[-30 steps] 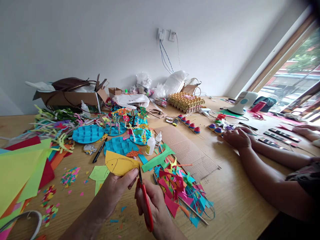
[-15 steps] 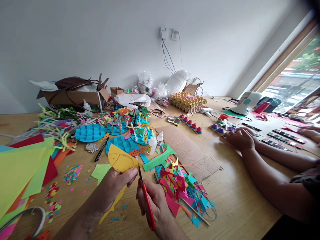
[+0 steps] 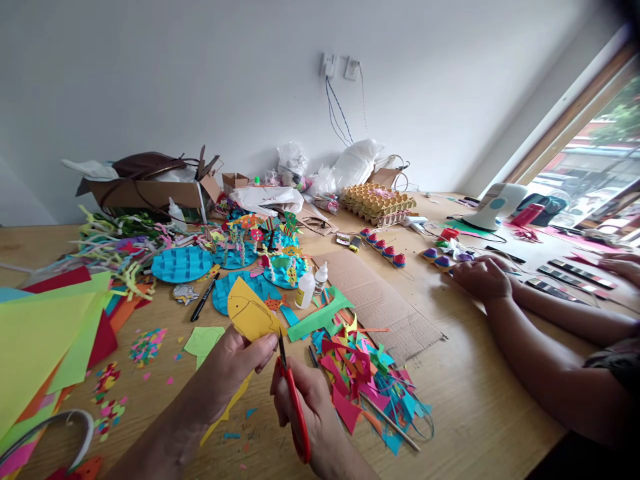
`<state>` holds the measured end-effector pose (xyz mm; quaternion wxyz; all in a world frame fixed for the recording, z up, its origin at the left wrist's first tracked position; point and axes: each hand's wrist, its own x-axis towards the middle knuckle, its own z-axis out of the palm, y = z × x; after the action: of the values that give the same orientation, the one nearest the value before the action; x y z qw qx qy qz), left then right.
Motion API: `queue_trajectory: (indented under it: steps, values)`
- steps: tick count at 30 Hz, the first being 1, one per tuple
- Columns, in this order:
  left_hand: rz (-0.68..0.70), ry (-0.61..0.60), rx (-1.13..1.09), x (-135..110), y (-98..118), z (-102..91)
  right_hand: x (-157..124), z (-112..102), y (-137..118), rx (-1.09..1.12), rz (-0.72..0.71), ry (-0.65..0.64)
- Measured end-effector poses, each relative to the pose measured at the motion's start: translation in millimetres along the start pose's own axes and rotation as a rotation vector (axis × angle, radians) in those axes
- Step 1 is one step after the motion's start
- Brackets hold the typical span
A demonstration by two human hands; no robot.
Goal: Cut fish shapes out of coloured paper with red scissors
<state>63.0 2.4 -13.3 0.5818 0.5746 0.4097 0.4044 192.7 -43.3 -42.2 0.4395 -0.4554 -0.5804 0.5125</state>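
Note:
My left hand (image 3: 239, 363) pinches a yellow paper fish (image 3: 250, 313) with a drawn eye and scales, held up above the wooden table (image 3: 475, 407). My right hand (image 3: 307, 410) grips red-handled scissors (image 3: 293, 400), whose blades meet the fish's lower right edge. A yellow paper strip (image 3: 227, 410) hangs from the cut under my left hand. Beyond the fish lie blue woven paper discs (image 3: 181, 265) with small paper sea figures on them.
A heap of coloured paper scraps (image 3: 365, 380) lies right of my hands, stacked coloured sheets (image 3: 45, 340) to the left. Two glue bottles (image 3: 306, 289), a black pen (image 3: 202, 301), flat cardboard (image 3: 370, 300), an egg tray (image 3: 376, 202) and an open box (image 3: 145, 193) stand beyond. Another person's hands (image 3: 483, 277) rest at the right.
My left hand has turned the yellow fish more upright and narrower to view. A yellow offcut strip now hangs below it. The scissors stay at its edge.

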Motion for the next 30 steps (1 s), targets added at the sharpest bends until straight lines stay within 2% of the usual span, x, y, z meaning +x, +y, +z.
queue_trajectory:
  steps: [11, 30]
  values:
    - [-0.033, -0.055, 0.016, 2, 4, -5.8, 0, -1, 12, 0.020, -0.003, -0.019]
    - [-0.078, -0.115, 0.113, 3, 12, -15.3, 0, -3, 13, -0.014, -0.002, -0.044]
